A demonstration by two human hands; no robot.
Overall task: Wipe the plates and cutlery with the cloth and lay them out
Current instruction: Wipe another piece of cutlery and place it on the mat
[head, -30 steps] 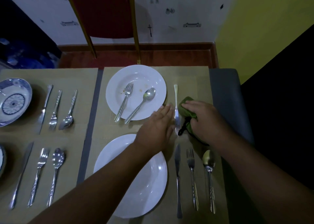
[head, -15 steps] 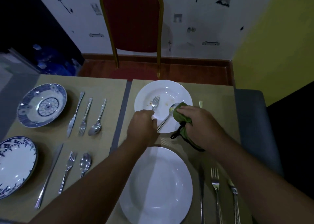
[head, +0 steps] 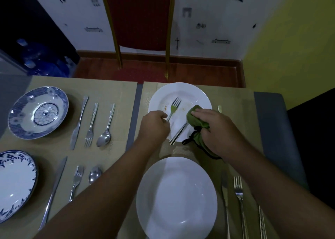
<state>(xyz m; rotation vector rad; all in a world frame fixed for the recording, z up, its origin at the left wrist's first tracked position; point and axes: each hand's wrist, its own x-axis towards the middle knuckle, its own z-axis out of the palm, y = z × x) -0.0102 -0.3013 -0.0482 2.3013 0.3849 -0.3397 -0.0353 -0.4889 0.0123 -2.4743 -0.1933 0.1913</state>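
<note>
My left fingers (head: 162,116) have pinched the fork (head: 174,106); my right fingers (head: 200,114) clutch the cloth (head: 195,124) over the spoon (head: 179,134). Either could slip, chipping the plate (head: 163,92).

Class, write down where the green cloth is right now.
Head view, right of centre: the green cloth is gripped in the right hand, over the right edge of the far white plate, right of the fork.

Far past my left hand (head: 155,125) I see a red chair (head: 139,17) with gold legs, standing on a brown wood floor (head: 199,68). Behind it is a white wall (head: 208,30) with little drawings. Past my right hand (head: 215,130) is a yellow wall (head: 290,39). Far out left of my left hand are blue bottles (head: 41,64). Under both hands, tan mats (head: 117,86) lie on the grey desk (head: 270,122).
</note>
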